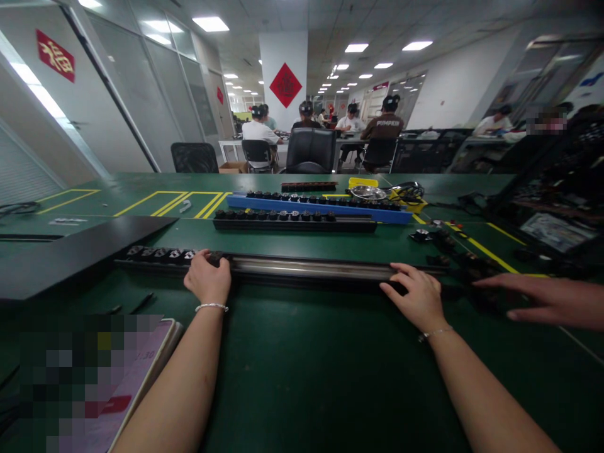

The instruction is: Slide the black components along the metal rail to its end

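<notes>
1. Green table [292, 377]; long rail [311, 267] lies crosswise on it, near the front edge, silver along its middle.
2. Left hand [207, 280] sits on the rail where a row of black clips [158, 253] ends. Fingers curled down over it, tips hidden; cannot tell whether they grip.
3. Right hand [415, 299] rests palm down on the rail's right part, fingers loosely spread and laid flat, clasping nothing.
4. Another person's hand [542, 301] reaches in from the right, flat, just beside the rail's right end.
5. Behind: black rail [295, 221], then blue rail [321, 207], both carrying clips. Metal bowl [368, 192] beyond them.
6. Black panel [70, 251] lies at left, touching the long rail's end.
</notes>
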Demonstrator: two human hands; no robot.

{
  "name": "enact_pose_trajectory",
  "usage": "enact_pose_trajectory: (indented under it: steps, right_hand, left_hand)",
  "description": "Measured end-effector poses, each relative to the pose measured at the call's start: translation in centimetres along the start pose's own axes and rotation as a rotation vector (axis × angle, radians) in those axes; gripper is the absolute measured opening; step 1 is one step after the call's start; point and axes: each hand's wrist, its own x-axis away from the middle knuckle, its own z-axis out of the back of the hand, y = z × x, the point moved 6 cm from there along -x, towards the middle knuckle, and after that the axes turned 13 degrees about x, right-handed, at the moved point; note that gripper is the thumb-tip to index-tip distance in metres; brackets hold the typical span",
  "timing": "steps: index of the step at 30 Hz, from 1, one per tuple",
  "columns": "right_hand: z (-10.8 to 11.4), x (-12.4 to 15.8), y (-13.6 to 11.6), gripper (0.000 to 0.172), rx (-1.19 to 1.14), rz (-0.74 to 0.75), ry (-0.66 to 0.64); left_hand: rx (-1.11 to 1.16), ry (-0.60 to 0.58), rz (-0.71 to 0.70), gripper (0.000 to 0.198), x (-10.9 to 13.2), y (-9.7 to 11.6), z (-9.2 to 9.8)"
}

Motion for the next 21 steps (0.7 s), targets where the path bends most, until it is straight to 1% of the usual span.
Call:
enact_pose_trajectory:
  steps: [4, 21]
  right_hand:
    - [-0.1, -0.1, 0.1, 0.029, 0.006, 0.005, 0.0]
    - [-0.3, -0.1, 0.2, 0.034, 0.011, -0.003, -0.039]
  left_hand:
    - [0.01, -0.021, 0.003, 0.043, 0.0, -0.1, -0.1]
    - [0.028, -0.061, -0.023, 0.037, 0.9, 1.1, -0.3]
